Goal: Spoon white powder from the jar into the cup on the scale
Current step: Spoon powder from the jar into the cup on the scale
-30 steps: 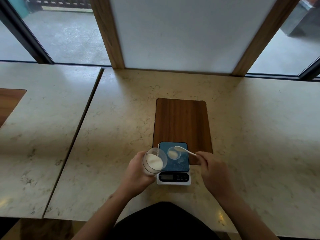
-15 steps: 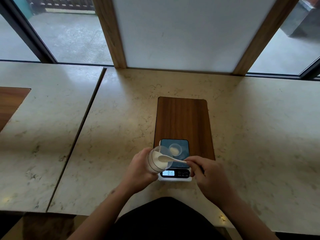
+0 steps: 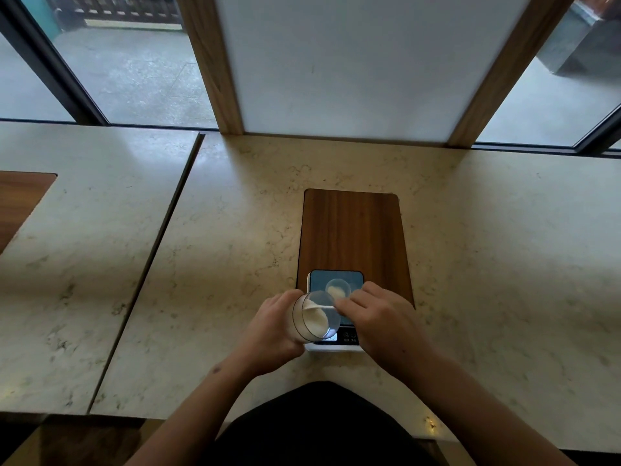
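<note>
The left hand (image 3: 272, 326) grips the clear jar (image 3: 314, 316), tilted with its mouth toward the right. The right hand (image 3: 379, 314) pinches a white spoon (image 3: 324, 307) dipped into the jar's white powder (image 3: 316, 319). The cup (image 3: 337, 288), holding some powder, sits on the scale (image 3: 336, 344) on the table (image 3: 201, 264).
</note>
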